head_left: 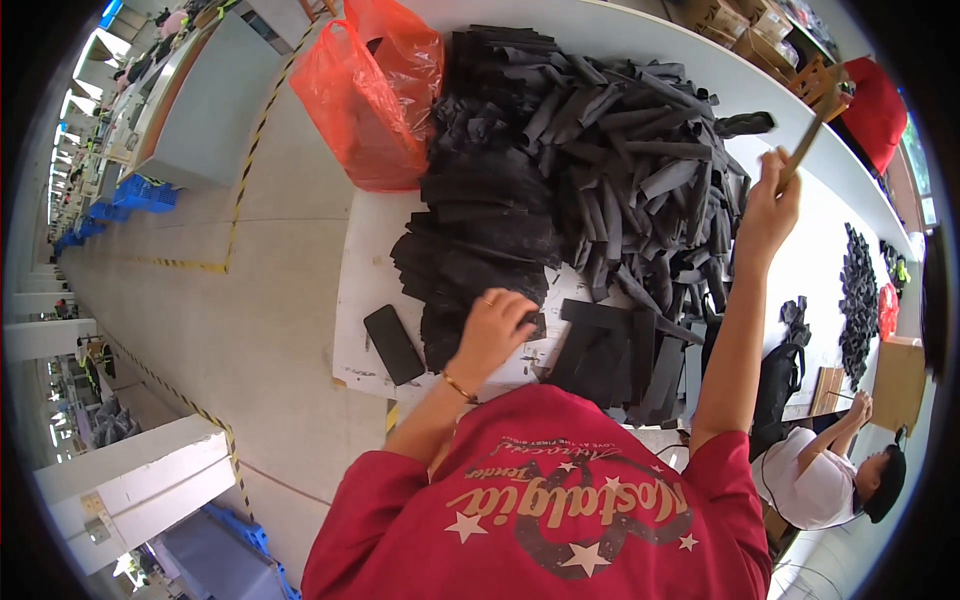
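My left hand (495,325), with a ring and a bracelet, lies over the near end of a row of stacked black fabric-like pieces (480,240). Its fingers are slightly bent and apart, and a dark piece lies by the fingertips. Raised at the right, my right hand (770,205) is closed around a long, thin brownish stick (808,145), whose exact kind I cannot make out. Between the hands spreads a large heap of curled black strips (650,170). Flat black pieces (595,350) lie close to my body.
A black phone (394,345) lies on the white table (352,290), left of my left hand. A red plastic bag (370,100) stands at the far left. Another person (825,470) works at the right, near a cardboard box (900,380). Blue crates (145,193) sit across the aisle.
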Available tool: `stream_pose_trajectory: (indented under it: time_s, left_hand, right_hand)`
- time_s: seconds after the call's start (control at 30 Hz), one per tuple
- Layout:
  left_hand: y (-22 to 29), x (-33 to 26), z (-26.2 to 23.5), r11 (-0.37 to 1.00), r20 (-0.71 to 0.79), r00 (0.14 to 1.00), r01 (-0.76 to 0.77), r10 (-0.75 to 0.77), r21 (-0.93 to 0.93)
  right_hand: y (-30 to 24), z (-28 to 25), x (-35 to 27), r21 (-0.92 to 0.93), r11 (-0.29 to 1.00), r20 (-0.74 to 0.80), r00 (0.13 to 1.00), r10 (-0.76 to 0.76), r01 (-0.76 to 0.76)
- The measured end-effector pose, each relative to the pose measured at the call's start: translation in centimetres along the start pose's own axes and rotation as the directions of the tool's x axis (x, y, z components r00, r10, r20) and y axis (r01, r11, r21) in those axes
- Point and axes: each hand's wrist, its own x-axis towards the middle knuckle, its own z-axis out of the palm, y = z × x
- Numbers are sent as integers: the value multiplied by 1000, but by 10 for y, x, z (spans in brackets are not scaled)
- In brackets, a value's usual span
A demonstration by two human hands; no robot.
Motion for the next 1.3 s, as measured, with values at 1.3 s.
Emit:
stream_pose_trajectory:
  time_s: [1.3]
  left_hand:
    - [25,31,48,-447,399,615,83,-680,-891]
  right_hand:
    - [24,-21,-281,-64,920,776,561,290,-388]
